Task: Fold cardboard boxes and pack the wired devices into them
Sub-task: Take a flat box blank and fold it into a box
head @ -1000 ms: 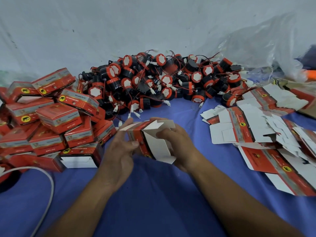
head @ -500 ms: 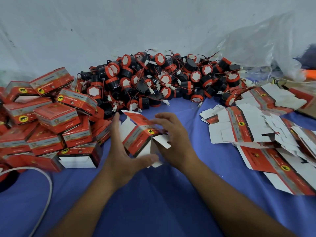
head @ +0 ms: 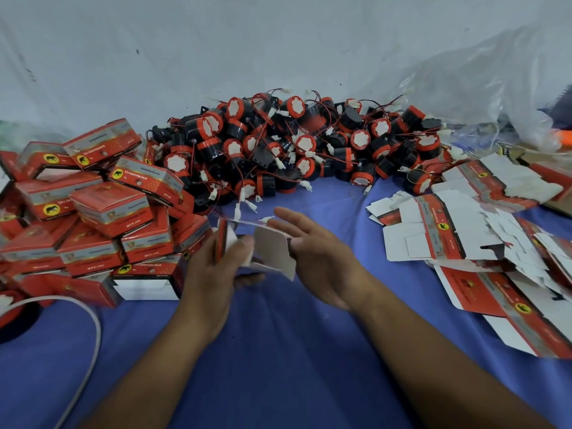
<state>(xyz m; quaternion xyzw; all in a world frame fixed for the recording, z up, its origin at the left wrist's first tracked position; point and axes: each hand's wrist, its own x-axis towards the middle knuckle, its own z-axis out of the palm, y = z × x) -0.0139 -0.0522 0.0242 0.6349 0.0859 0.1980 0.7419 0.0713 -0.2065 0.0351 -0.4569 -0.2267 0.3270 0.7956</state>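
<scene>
— Cloth [head: 278, 366], blue and creased, lies under everything, yes?
— Yes, with a pale wall [head: 216, 41] behind it. Against that wall sits the heap of devices [head: 294, 144]: black and red rounds with white faces, with thin red wires and white plugs tangled through them.
— And left of the heap?
— Folded boxes [head: 102, 212], red with a grey band, are piled loosely. Some lie tilted, and one at the front shows a white end. On the right, flat blanks [head: 458, 239] are spread in overlapping layers, mostly white side up. A clear bag [head: 483, 88] slumps behind them.
— Hands?
— Both are over the middle of the cloth, in front of the heap. The left hand [head: 210, 274] grips the box [head: 272, 252], thumb on its white inside and fingers curled beneath. The box is half formed with its flaps loose, held between the two hands above the cloth.
— Is the right hand holding it too?
— No. The right hand [head: 325, 261] is spread, fingers straight, at the box's right edge. Whether they touch the flap I cannot tell.
— Anything smaller?
— A white cable [head: 98, 335] curves across the cloth at near left.
</scene>
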